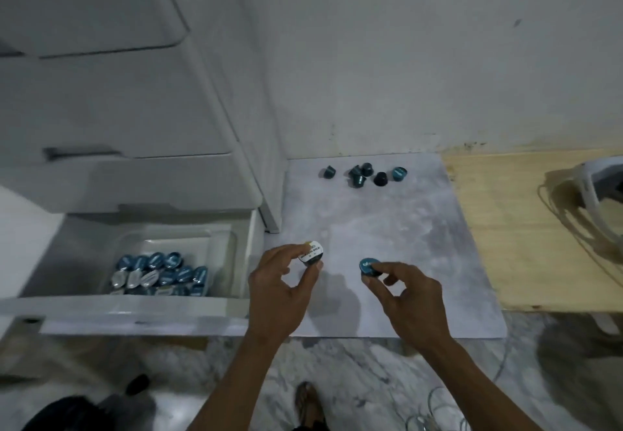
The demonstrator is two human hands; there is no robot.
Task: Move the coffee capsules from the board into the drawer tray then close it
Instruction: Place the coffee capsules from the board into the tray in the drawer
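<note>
While both hands are loaded, drops are the main worry: the left hand (283,275) pinches a white-lidded capsule (312,253) and the right hand (409,290) pinches a teal capsule (369,267), both just above the board (387,228). Fingertip holds like that could slip on the way left to the drawer tray (215,245), already holding plenty. Farther back, the loose capsules (362,174) look ready to roll if bumped.

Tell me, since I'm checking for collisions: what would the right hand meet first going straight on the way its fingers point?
Probably the left hand and its white-lidded capsule; the right hand, pinching a teal capsule, points left across bare board. Depth is unclear.
</note>
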